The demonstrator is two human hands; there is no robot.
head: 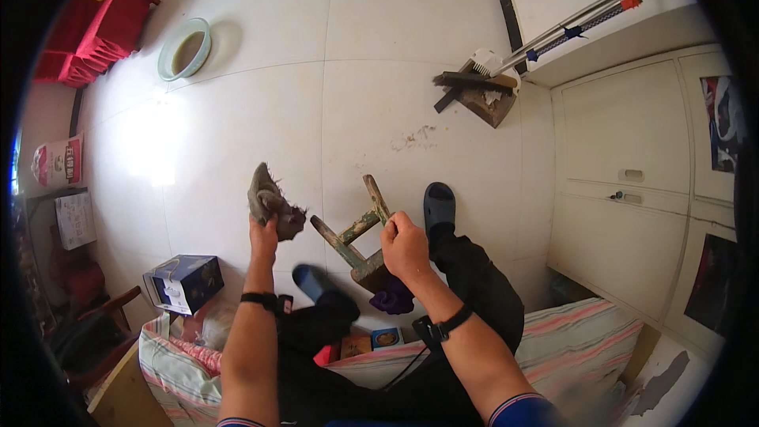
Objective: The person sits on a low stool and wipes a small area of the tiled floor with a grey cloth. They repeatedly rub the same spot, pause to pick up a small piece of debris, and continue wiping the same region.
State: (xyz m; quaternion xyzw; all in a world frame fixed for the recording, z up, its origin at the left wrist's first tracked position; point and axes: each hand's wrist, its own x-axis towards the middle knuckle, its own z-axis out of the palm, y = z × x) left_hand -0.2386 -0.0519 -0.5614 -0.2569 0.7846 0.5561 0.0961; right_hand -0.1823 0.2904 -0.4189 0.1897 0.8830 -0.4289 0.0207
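My left hand (265, 237) holds a crumpled grey-brown cloth (265, 198) with frayed edges above the tiled floor. My right hand (406, 244) is closed on a leg of a small wooden stool (360, 226), whose green paint is worn. The stool is tipped, with its legs pointing away from me and its seat nearer my body. A purple cloth (392, 296) lies against the seat end, partly hidden by my right forearm. The cloth in my left hand is apart from the stool, to its left.
A pale basin (206, 50) of murky water stands at the upper left. A dustpan (495, 111) and brush with long handles lean at the upper right, near some dirt (415, 139). A blue gift box (201, 281) sits at the lower left; cabinets (622, 130) line the right.
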